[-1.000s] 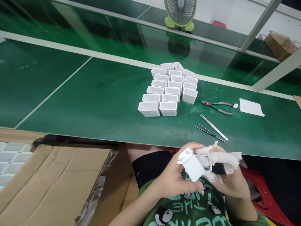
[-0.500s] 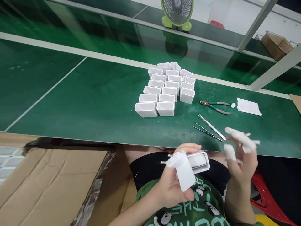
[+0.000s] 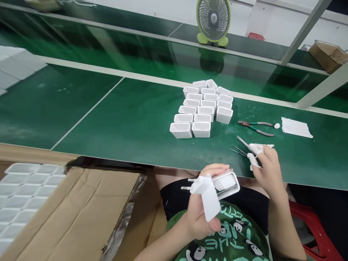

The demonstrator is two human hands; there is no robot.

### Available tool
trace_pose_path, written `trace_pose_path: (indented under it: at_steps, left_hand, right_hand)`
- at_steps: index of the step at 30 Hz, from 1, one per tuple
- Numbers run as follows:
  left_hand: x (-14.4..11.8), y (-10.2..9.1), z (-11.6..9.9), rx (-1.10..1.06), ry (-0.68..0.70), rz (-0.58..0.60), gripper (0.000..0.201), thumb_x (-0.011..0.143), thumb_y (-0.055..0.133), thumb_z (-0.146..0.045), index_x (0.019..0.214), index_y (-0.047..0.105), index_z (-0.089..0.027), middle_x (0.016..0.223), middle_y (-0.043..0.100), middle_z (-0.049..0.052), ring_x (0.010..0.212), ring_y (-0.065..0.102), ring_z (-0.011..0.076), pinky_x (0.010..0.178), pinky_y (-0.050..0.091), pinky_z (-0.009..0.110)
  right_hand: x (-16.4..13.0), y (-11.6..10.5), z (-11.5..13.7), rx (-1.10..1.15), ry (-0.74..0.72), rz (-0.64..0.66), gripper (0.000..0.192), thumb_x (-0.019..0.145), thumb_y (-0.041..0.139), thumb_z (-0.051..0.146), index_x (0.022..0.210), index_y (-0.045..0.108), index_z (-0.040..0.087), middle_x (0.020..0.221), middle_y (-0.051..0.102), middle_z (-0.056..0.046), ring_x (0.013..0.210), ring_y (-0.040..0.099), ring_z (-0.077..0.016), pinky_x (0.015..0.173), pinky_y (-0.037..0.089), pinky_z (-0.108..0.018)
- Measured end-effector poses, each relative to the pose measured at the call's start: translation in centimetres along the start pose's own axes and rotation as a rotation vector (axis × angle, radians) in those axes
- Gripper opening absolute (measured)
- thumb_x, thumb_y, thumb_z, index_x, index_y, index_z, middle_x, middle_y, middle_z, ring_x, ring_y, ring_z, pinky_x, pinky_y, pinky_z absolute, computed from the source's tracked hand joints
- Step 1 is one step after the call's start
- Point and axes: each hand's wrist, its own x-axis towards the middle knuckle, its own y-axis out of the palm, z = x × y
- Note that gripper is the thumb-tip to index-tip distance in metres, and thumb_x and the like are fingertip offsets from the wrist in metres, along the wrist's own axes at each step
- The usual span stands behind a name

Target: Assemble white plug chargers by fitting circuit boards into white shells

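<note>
My left hand (image 3: 202, 214) holds a white plug charger housing (image 3: 225, 185) over my lap, its two metal pins pointing left. A second white plug piece (image 3: 208, 195) sits in the same hand. My right hand (image 3: 265, 168), with white tape wrapped on its fingertips, reaches onto the green table (image 3: 122, 119) and touches the metal tweezers (image 3: 241, 145) near the front edge. Whether the fingers have closed on the tweezers I cannot tell. Several open white housings (image 3: 202, 108) stand in rows in the middle of the table.
Green-handled pliers (image 3: 257, 127) and a white cloth (image 3: 296, 127) lie right of the housings. A green fan (image 3: 213, 20) stands at the back. A cardboard box flap (image 3: 67, 214) and a white compartment tray (image 3: 24, 185) sit at lower left. A red stool (image 3: 312, 228) is at my right.
My right hand left the housing, rose, then reached forward down onto the tweezers. My left hand turned the housing so its pins point left. The camera tilted slightly.
</note>
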Motion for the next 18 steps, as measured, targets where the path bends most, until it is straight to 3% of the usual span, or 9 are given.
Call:
trace_pose_path:
  at_steps: [5,8,12,15,18]
  left_hand:
    - [-0.1,0.3,0.0,0.049,0.008,-0.026,0.063,0.086,0.056,-0.074,0.122,0.06,-0.022,0.12,0.056,0.014,0.115,0.06,0.0322,0.103,0.052,0.055]
    - [0.0,0.2,0.2,0.082,0.058,-0.044,0.06,0.09,0.049,-0.072,0.124,0.059,-0.023,0.121,0.056,0.013,0.113,0.06,0.0305,0.102,0.052,0.054]
    - [0.5,-0.4,0.7,0.293,0.253,-0.053,0.075,0.083,0.052,-0.08,0.131,0.056,-0.022,0.12,0.057,0.014,0.115,0.059,0.032,0.098,0.054,0.052]
    - [0.9,-0.8,0.9,0.484,0.356,-0.098,0.075,0.085,0.053,-0.076,0.135,0.053,-0.02,0.121,0.057,0.015,0.115,0.059,0.0321,0.097,0.055,0.05]
    - [1.1,-0.7,1.0,0.605,0.382,-0.159,0.074,0.088,0.053,-0.072,0.137,0.051,-0.017,0.124,0.056,0.016,0.117,0.058,0.0317,0.098,0.054,0.05]
  right_hand:
    - [-0.2,0.8,-1.0,-0.035,-0.016,0.035,0.014,0.097,0.051,0.02,0.1,0.064,0.017,0.098,0.062,-0.012,0.087,0.053,-0.0279,0.076,0.048,-0.042]
    - [-0.5,0.6,-0.4,0.021,0.009,-0.066,0.016,0.099,0.047,0.018,0.105,0.061,0.018,0.1,0.066,-0.01,0.091,0.06,-0.0258,0.08,0.052,-0.041]
    - [-1.9,-3.1,2.4,0.181,0.139,-0.192,0.017,0.099,0.056,0.024,0.115,0.061,0.021,0.092,0.073,-0.003,0.069,0.068,-0.0161,0.069,0.055,-0.029]
    - [-3.0,-6.5,5.0,0.14,0.075,-0.084,0.018,0.1,0.055,0.028,0.114,0.065,0.022,0.086,0.074,-0.001,0.07,0.07,-0.0154,0.071,0.055,-0.025]
    - [-3.7,-7.6,6.5,0.101,-0.046,-0.011,0.023,0.102,0.05,0.027,0.118,0.064,0.019,0.092,0.075,-0.004,0.083,0.073,-0.017,0.08,0.054,-0.024]
